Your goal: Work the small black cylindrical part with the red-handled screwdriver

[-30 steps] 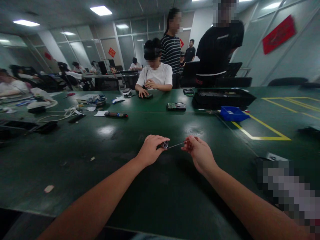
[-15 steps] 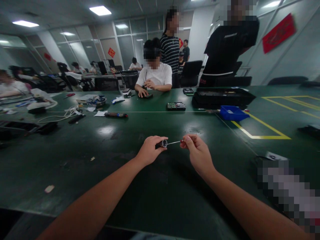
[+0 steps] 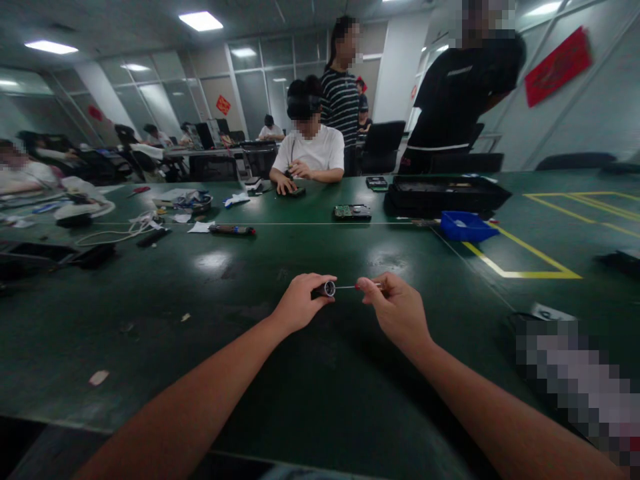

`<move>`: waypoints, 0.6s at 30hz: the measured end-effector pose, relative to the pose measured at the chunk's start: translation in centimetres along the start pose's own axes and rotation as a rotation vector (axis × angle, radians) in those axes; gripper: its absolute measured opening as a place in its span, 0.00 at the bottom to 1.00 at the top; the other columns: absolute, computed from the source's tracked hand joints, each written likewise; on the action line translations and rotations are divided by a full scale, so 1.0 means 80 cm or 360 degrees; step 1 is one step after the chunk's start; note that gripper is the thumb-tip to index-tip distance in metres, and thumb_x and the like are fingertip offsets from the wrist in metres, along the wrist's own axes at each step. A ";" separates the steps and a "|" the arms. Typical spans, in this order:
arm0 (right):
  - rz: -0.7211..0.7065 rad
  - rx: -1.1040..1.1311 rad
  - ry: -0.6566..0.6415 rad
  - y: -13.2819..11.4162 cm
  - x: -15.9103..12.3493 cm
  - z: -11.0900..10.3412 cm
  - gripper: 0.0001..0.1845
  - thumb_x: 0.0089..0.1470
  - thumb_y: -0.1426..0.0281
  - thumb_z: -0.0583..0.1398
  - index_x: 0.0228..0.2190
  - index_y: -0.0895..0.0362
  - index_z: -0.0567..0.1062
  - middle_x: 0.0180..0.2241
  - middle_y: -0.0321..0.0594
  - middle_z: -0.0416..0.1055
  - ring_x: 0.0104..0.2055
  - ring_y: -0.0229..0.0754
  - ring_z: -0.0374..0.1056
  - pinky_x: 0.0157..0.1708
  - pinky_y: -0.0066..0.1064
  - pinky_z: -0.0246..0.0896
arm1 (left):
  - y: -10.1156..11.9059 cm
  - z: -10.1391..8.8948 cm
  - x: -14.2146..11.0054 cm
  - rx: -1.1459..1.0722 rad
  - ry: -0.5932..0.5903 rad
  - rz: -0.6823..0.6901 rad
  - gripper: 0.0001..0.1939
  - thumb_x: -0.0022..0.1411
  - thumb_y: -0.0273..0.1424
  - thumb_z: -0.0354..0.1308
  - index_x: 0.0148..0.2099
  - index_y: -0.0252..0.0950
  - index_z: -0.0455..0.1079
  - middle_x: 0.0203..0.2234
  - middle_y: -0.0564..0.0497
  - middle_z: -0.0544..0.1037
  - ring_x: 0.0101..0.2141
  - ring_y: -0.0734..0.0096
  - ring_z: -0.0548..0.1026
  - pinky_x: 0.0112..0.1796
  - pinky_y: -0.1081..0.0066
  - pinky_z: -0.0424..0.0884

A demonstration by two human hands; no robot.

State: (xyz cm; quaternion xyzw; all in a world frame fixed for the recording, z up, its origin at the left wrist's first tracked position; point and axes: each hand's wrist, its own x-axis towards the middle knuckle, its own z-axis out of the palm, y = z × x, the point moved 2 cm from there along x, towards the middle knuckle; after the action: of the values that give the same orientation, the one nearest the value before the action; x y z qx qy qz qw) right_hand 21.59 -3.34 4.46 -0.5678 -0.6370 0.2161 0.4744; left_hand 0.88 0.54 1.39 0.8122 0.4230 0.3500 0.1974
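Observation:
Just above the green table (image 3: 280,373), my left hand (image 3: 301,301) is closed around a small dark cylindrical part (image 3: 329,289) with a bright metal ring at its end. That ringed end faces right and a little toward me; the rest of the part is hidden by my fingers. My right hand (image 3: 395,300) pinches the reddish handle of a thin screwdriver (image 3: 346,287). Its slim metal shaft points left, the tip at the ringed end; whether it enters the part I cannot tell.
A hard drive (image 3: 353,212) lies ahead, and a dark pen-like tool (image 3: 233,230) lies to the left. Beyond are a blue bin (image 3: 467,227) and a long black tray (image 3: 445,193). Across the table sits a person in white (image 3: 310,147). A blurred object (image 3: 580,380) is at right.
My right hand has shifted slightly and its fingers have rolled on the handle, with the shaft now nearly level. My left hand stays almost still. A standing person behind leans slightly right.

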 end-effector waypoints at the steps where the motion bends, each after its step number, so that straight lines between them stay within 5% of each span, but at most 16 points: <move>1: -0.0029 -0.0050 -0.0001 -0.001 -0.001 -0.001 0.17 0.58 0.53 0.61 0.27 0.53 0.74 0.22 0.37 0.75 0.24 0.43 0.71 0.28 0.34 0.62 | -0.001 0.001 0.000 -0.0002 0.0004 0.0004 0.22 0.60 0.30 0.66 0.56 0.44 0.72 0.48 0.50 0.78 0.50 0.61 0.74 0.54 0.57 0.66; 7: -0.0328 0.0005 -0.0109 -0.009 -0.006 0.000 0.08 0.60 0.63 0.59 0.38 0.52 0.74 0.35 0.40 0.79 0.36 0.46 0.76 0.38 0.37 0.67 | -0.001 0.000 0.000 -0.0028 0.0021 -0.0020 0.21 0.60 0.28 0.66 0.56 0.43 0.73 0.49 0.50 0.78 0.50 0.61 0.74 0.54 0.58 0.66; 14: -0.0262 -0.0182 -0.0167 -0.011 -0.007 0.000 0.16 0.65 0.58 0.53 0.35 0.52 0.76 0.23 0.36 0.72 0.25 0.42 0.69 0.27 0.34 0.60 | -0.001 -0.001 -0.001 -0.0054 0.0012 -0.0030 0.21 0.60 0.29 0.66 0.56 0.43 0.73 0.49 0.50 0.78 0.51 0.60 0.73 0.56 0.57 0.65; 18: -0.0353 -0.0097 -0.0147 -0.013 -0.008 -0.001 0.12 0.63 0.63 0.55 0.45 0.52 0.74 0.34 0.40 0.77 0.35 0.45 0.74 0.35 0.35 0.65 | -0.001 -0.001 -0.001 -0.0048 0.0022 -0.0033 0.21 0.60 0.28 0.65 0.56 0.43 0.73 0.49 0.49 0.78 0.51 0.60 0.74 0.55 0.57 0.66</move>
State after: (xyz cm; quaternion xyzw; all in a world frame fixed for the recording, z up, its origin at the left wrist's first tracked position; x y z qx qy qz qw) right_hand 21.03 -4.19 5.13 -0.4974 -0.7233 0.1687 0.4482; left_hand 0.74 0.50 1.39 0.8023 0.4275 0.3597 0.2103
